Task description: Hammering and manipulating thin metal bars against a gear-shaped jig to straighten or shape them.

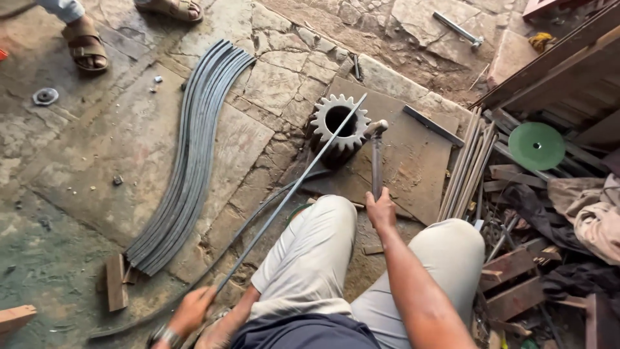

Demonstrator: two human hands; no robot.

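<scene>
My left hand [192, 311] grips the near end of a long thin flat steel strip [290, 197] that runs up and to the right across a large toothed steel gear [338, 126] standing on a rusty steel plate [413, 161]. A hammer [376, 161] is held by its handle in my right hand [381, 211], and its head rests at the gear's right side, close to the strip. I sit with both knees in light trousers on either side of the hammer handle.
A bundle of curved flat steel strips [194, 155] lies on the stone floor to the left. Straight rods [468, 165], a green disc [537, 146], wood scraps and cloth crowd the right. Another person's sandalled feet [87, 48] stand at the top left.
</scene>
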